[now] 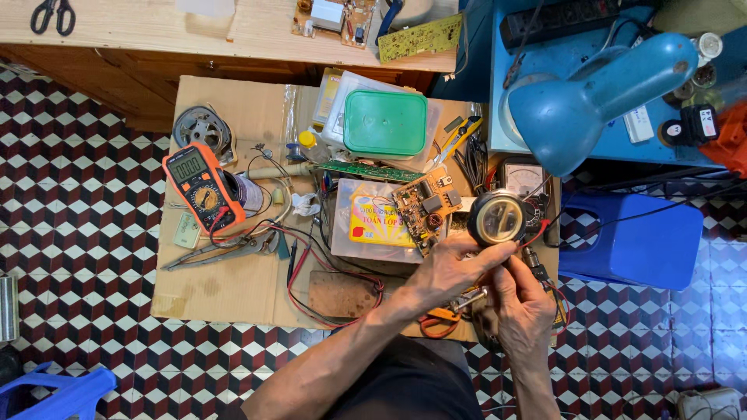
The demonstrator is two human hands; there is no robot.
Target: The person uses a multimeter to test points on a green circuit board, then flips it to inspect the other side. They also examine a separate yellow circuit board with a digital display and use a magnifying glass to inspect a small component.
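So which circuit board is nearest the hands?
The brown circuit board on the yellow book, just beyond the left hand; the other boards lie farther up.

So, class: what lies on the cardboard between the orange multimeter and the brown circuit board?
In the head view, between multimeter and circuit board: a solder spool, crumpled white tissue and loose wires.

Orange multimeter point(201, 187), green box lid point(385, 122), blue lamp point(599, 97), red-white-black checkered floor point(78, 194)

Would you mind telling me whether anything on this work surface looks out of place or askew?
Nothing looks damaged or spilled. The left hand and right hand hold a round magnifier beside a circuit board. Red and black leads trail loosely from the orange multimeter across the cardboard.
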